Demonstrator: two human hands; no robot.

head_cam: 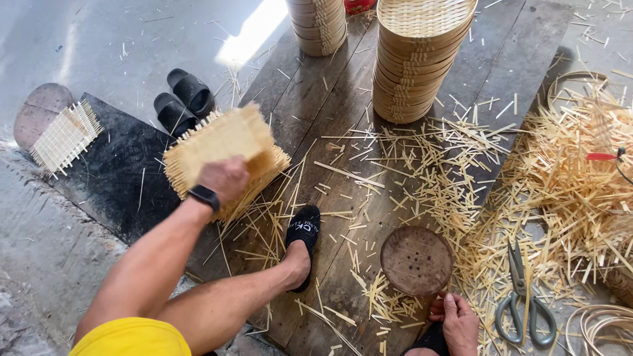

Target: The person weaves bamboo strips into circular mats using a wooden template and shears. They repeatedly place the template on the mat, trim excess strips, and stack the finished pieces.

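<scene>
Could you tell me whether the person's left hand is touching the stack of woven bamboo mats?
Touching. The head view shows the left hand resting on top of the stack of woven bamboo mats, fingers curled over its near edge with no gap visible.

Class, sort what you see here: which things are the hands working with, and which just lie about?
In hand:
left hand on stack of woven bamboo mats
right hand by round wooden disc

Lying about:
scissors
black sandals
stacked baskets
bamboo offcuts

packages: none | labels: none | signs: none | screens: none
</scene>
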